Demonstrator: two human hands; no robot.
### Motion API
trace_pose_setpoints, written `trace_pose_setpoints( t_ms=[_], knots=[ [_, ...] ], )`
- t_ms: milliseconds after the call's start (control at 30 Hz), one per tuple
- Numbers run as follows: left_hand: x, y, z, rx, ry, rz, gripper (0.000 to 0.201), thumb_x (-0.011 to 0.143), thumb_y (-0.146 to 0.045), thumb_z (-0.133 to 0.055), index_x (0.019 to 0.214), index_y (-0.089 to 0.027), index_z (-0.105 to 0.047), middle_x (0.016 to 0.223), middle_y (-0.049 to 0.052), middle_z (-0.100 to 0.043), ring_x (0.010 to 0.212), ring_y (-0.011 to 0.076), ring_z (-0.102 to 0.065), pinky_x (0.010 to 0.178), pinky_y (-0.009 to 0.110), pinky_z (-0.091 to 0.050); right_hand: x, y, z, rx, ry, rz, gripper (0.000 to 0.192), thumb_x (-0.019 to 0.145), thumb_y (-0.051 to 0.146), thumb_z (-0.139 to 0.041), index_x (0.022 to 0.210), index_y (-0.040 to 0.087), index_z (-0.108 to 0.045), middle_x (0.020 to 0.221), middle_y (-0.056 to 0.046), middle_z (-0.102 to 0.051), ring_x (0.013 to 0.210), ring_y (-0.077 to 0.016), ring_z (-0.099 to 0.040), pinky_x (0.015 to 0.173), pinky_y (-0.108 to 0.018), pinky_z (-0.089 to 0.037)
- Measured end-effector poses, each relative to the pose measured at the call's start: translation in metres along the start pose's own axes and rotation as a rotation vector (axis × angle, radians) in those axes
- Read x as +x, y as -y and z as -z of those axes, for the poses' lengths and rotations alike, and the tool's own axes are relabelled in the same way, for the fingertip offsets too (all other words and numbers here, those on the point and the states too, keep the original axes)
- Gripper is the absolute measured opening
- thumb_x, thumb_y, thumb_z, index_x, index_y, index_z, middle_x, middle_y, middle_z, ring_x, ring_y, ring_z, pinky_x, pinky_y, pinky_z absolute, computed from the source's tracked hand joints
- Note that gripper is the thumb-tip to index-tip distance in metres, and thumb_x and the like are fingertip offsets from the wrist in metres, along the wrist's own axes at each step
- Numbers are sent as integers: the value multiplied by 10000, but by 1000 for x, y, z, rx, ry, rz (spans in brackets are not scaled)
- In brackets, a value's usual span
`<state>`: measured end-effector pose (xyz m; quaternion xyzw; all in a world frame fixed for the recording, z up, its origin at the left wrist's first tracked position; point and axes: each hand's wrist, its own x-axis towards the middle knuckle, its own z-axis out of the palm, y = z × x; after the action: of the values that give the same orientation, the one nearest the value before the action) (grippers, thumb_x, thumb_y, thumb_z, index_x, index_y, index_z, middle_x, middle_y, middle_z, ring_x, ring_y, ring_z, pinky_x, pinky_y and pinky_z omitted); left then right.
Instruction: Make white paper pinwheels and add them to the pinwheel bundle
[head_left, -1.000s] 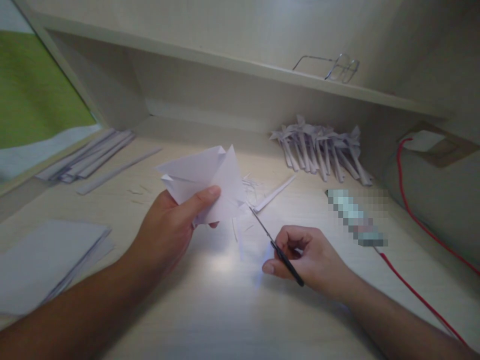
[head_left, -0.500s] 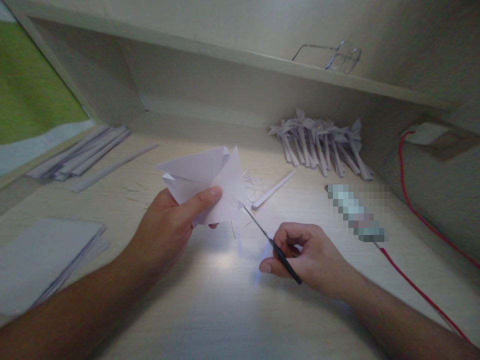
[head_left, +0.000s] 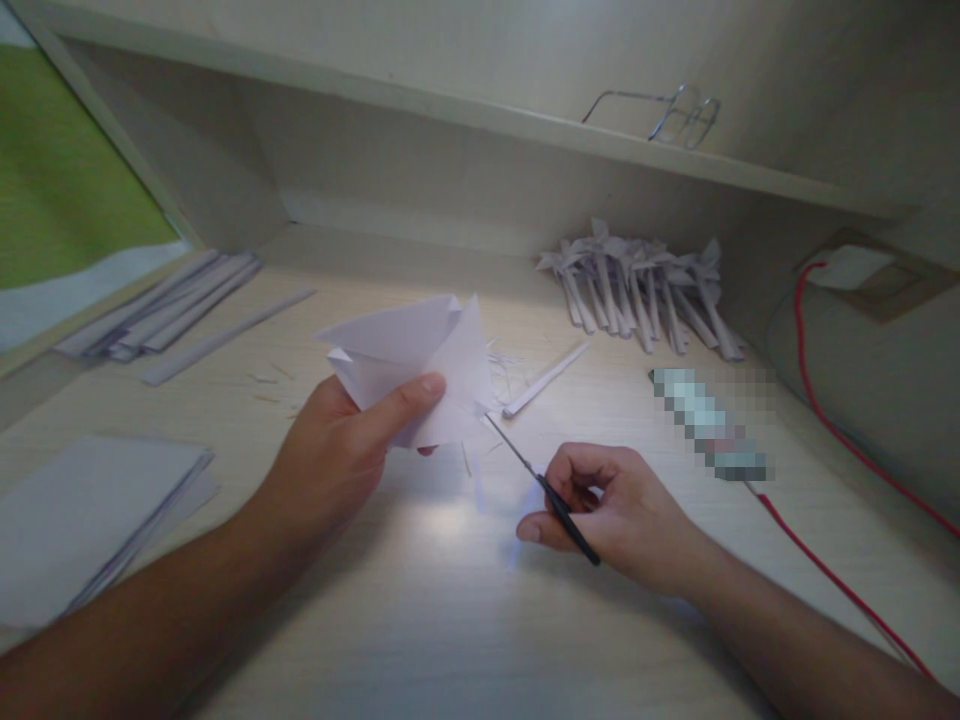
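My left hand pinches a folded white paper, thumb on top and the fingers mostly hidden behind it. The paper has pointed, flared corners and is held above the desk. In my right hand is a pair of scissors with black handles, fingers curled around them. Their thin blades point up and left, the tip at the paper's lower right corner. Whether the tip is inside a fold or only touching, I cannot tell. Just right of the paper, a narrow rolled paper stick lies beside thin paper scraps.
Several paper flowers with stems lie at the back right. Rolled paper strips are at the left, above a stack of paper sheets. A blurred-out phone with a red cable is at right. Glasses rest on the shelf.
Almost nothing differs. The scissors and my right hand have shifted very slightly up and left; the paper stays in my left hand.
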<state>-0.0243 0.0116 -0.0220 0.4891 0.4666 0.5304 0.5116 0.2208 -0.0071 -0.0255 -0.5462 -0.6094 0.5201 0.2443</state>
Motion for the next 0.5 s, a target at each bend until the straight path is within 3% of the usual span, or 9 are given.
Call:
trace_pose_setpoints(
  t_ms=[500],
  knots=[
    [0,2,0,22,-40,-25,246,846,-416,-788,817,-177,-739,758,21,-710,680,165,-618,625,258,-513,1,-3,0,-33,-1,16,481,609,432,-931,595,200,-509,555,67,-454,536,-91,-361,496,-248,-244]
  ],
)
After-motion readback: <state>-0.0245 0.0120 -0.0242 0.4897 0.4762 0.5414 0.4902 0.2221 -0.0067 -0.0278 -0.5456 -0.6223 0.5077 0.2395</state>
